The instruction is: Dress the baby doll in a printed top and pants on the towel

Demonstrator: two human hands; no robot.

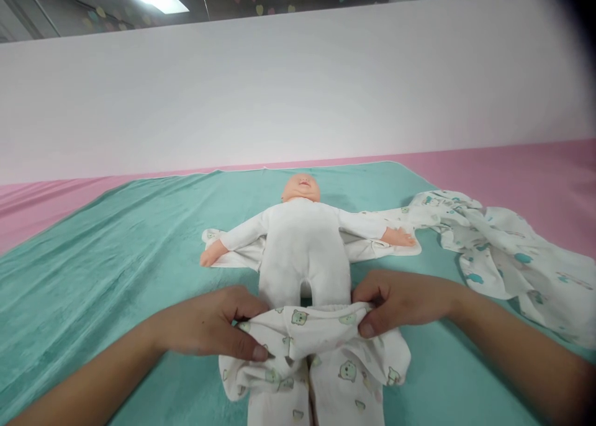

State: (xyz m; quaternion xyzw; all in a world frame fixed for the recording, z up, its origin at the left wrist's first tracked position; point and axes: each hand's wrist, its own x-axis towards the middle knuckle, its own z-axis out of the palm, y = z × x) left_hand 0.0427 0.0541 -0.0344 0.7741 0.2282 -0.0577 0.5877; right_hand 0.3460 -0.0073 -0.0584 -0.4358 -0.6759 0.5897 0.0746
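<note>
A baby doll (305, 246) with a white cloth body lies on its back, arms spread and head away from me. Bear-print baby pants (347, 370) are around its lower legs, the waistband bunched just below the crotch. My left hand (228, 323) pinches the waistband at the left, thumb on the outside. At the right edge of the same waistband, my right hand (386, 302) grips the fabric between thumb and fingers. Under the doll's arms lies a spread white printed top (367, 250). The doll's feet are not visible.
A teal blanket (153, 252) covers the surface, over a pink sheet (512, 165). To the right lies a crumpled white printed cloth (516, 258), touching the top's sleeve. A white panel (279, 97) stands behind the doll.
</note>
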